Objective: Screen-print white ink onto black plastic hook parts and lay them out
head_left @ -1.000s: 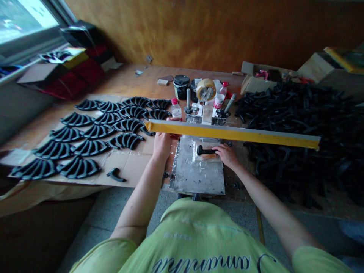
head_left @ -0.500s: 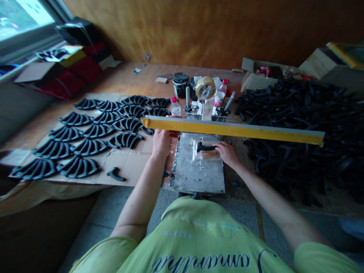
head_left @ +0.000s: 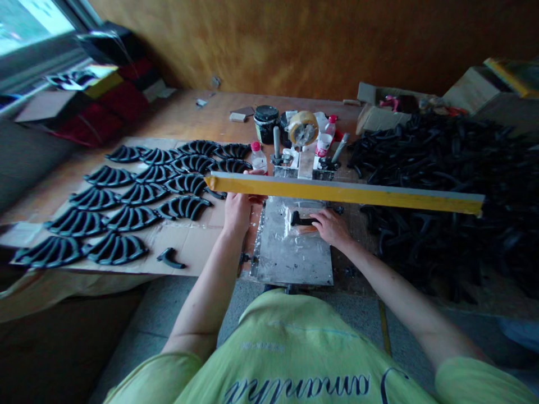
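My left hand [head_left: 237, 212] is closed around the left part of a long yellow-sided bar [head_left: 345, 191], possibly the edge of a frame. The bar hides most of its fingers, though some tips show above it. Below the bar lies a grey metal plate [head_left: 295, 264]. On the plate, in a small taped holder, rests a black curved plastic handle [head_left: 301, 219]. My right hand [head_left: 330, 225] pinches the right end of this handle between thumb and fingers. A single similar black handle [head_left: 170, 258] lies on cardboard to the left.
Rows of black handles [head_left: 115, 219] lie fanned on the cardboard at left. A large heap of black handles [head_left: 421, 247] fills the right side. Behind the bar stand a black tub [head_left: 266, 123], a tape roll [head_left: 303, 129], a red-capped bottle [head_left: 258, 157] and metal posts [head_left: 277, 142].
My right hand and the black handle have shifted very slightly on the plate. The bar stays level in my left hand; the whole view has moved a little.
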A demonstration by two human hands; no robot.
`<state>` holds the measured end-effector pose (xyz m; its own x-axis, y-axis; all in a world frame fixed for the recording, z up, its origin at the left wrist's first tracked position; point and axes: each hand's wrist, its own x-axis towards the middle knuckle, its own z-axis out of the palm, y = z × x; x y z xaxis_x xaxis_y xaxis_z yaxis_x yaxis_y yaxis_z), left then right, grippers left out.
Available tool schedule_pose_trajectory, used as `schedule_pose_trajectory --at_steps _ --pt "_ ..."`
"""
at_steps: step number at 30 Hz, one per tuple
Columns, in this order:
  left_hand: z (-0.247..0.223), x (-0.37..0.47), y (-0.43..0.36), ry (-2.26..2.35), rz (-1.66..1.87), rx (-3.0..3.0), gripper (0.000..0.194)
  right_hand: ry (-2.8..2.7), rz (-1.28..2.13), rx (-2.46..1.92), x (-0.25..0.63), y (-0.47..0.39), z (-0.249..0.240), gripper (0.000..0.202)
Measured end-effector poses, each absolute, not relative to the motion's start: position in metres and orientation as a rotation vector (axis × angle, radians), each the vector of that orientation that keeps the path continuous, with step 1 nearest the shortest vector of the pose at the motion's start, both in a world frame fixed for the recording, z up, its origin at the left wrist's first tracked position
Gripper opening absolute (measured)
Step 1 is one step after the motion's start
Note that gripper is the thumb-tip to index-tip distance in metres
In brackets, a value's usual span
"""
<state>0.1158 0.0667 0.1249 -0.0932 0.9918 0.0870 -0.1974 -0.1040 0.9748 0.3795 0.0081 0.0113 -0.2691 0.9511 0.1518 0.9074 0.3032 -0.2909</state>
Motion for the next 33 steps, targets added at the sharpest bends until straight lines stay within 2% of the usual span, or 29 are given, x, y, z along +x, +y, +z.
schedule_pose_trajectory --at_steps 5,9,12,16,19,24,33 --pt "0.130 0.116 0.071 1.056 1.416 1.100 0.037 -2.393 0.238 -1.458 0.352 0.026 0.013 0.044" --pt "0.120 0.118 0.068 1.116 1.460 1.068 0.035 -2.390 0.387 -1.446 0.341 0.040 -0.002 0.040" --pt "0.083 0.122 0.050 1.269 1.496 1.135 0.032 -2.334 0.420 -1.434 0.340 0.042 -0.010 0.038" --pt "0.018 0.134 0.010 1.367 1.006 1.769 0.021 -2.241 0.417 -1.397 0.340 0.039 -0.016 0.038" --pt "-0.010 0.145 -0.013 1.301 0.723 2.228 0.028 -2.199 0.432 -1.376 0.341 0.038 -0.020 0.038" --pt "-0.012 0.155 -0.023 1.406 0.483 2.517 0.038 -2.194 0.421 -1.369 0.341 0.038 -0.023 0.037" --pt "-0.012 0.157 -0.026 1.437 0.388 2.618 0.039 -2.211 0.418 -1.392 0.339 0.036 -0.023 0.036"
